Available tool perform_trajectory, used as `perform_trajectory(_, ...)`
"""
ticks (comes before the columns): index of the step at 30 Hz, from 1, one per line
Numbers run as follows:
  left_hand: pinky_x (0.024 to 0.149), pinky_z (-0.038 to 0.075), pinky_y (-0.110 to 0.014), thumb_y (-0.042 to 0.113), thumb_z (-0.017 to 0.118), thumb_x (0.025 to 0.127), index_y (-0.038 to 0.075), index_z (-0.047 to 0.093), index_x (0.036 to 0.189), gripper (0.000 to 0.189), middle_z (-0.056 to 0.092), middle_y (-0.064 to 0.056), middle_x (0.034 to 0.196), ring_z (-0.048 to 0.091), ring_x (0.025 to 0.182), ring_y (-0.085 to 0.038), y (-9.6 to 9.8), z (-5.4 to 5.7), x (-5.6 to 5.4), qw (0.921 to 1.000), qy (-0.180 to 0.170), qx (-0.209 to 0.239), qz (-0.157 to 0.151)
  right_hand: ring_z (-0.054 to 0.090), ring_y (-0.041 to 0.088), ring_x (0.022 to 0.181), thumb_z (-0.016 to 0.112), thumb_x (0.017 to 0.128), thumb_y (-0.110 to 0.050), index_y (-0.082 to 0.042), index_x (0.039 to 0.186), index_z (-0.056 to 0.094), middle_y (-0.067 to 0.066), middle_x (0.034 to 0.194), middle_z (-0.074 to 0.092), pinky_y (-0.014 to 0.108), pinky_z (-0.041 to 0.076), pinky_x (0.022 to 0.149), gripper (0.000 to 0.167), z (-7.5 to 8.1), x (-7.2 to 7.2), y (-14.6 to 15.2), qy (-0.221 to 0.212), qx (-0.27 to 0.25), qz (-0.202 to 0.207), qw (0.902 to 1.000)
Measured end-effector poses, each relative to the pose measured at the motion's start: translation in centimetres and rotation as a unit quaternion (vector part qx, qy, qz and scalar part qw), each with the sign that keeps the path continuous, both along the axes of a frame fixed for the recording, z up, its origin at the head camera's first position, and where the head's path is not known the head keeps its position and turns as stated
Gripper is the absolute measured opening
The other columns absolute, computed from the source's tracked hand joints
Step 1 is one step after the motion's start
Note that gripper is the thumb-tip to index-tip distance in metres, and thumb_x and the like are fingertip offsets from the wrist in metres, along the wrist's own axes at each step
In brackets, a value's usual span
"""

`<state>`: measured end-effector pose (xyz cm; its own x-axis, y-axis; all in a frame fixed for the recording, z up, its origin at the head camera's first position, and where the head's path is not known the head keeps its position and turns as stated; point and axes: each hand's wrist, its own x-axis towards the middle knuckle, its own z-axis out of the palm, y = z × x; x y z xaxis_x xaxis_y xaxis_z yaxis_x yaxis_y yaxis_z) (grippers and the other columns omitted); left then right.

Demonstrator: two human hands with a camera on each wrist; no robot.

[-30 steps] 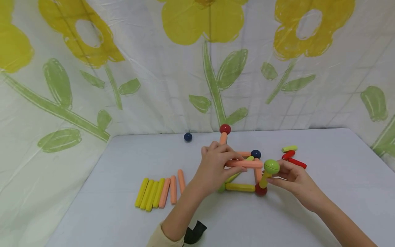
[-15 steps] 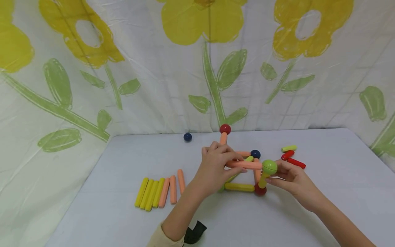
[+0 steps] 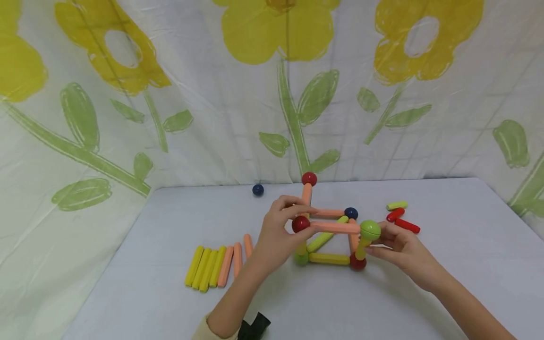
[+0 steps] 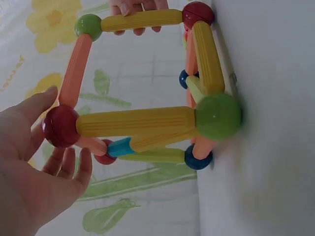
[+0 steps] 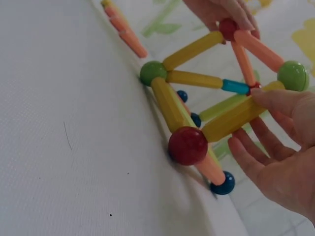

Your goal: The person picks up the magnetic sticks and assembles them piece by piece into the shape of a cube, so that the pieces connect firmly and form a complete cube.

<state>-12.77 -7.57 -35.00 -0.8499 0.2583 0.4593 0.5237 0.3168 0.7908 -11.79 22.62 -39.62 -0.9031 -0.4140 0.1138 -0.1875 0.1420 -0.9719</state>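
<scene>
Over white tabletop (image 3: 136, 302), left fingers (image 4: 84, 169) clasp red ball (image 4: 61, 126), right fingers (image 5: 269, 140) pinch yellow stick (image 5: 238, 114).

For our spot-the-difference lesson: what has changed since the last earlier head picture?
The left hand has slid left and let go of the upper front salmon rod, uncovering a red ball. The right hand still pinches the yellow upright; the loose yellow rods lie unchanged.

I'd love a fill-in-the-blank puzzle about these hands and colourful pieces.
The ball nearest the left hand is ____.
The right hand holds an upright ____ stick.
Beside the loose salmon sticks lie ____ yellow sticks.
The loose ball at the table's back is ____.

Missing words: red; yellow; four; blue.
</scene>
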Motion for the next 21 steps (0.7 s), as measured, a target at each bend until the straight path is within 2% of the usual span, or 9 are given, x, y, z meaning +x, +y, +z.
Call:
perform_trajectory(3,0.09,0.06,-0.029,0.006,0.086,0.089,0.007,0.078,0.118,0.031,0.061,-0.009,0.118,0.06,0.109,-0.023,-0.7,-0.5,0.2,0.9978,-0.046,0.047,-0.002,0.071,0.012,0.11,0.068,0.102,-0.004,0.002,0.138,0.058,-0.002,0.121,0.071,0.027,0.062,0.089,0.038,-0.2,-0.2,0.2,-0.014,0.037,0.001,0.9992)
perform_trajectory(6,0.091,0.061,-0.028,0.007,0.084,0.091,0.007,0.076,0.123,0.034,0.062,-0.01,0.119,0.064,0.105,-0.023,-1.4,-0.9,0.3,0.9921,-0.095,0.08,-0.016,0.069,0.017,0.109,0.073,0.1,-0.011,0.005,0.139,0.057,0.005,0.121,0.071,0.027,0.061,0.086,0.046,-0.6,-0.6,0.5,-0.045,0.092,0.008,0.9947)
perform_trajectory(11,0.093,0.061,-0.028,0.004,0.082,0.091,0.008,0.075,0.126,0.035,0.067,-0.009,0.12,0.067,0.105,-0.023,-2.2,-1.0,0.4,0.9851,-0.138,0.095,-0.04,0.064,0.024,0.1,0.081,0.093,-0.015,0.006,0.129,0.062,0.012,0.112,0.067,0.024,0.058,0.079,0.045,-1.7,-1.1,0.5,-0.082,0.166,0.021,0.9824)
perform_trajectory(15,0.093,0.061,-0.028,0.004,0.082,0.092,0.007,0.075,0.125,0.034,0.067,-0.011,0.119,0.067,0.105,-0.023,-2.5,-0.9,0.3,0.9827,-0.151,0.095,-0.051,0.063,0.022,0.094,0.082,0.092,-0.015,0.006,0.126,0.064,0.011,0.11,0.067,0.023,0.056,0.077,0.043,-2.2,-1.2,0.2,-0.08,0.168,0.016,0.9823)
perform_trajectory(21,0.09,0.061,-0.027,0.003,0.084,0.089,0.004,0.075,0.121,0.034,0.066,-0.01,0.113,0.066,0.1,-0.022,-2.6,-1.0,0.3,0.9825,-0.158,0.091,-0.039,0.067,0.021,0.098,0.079,0.095,-0.014,0.006,0.127,0.065,0.014,0.116,0.071,0.02,0.058,0.083,0.039,-2.6,-1.1,-0.4,-0.06,0.142,0.009,0.988)
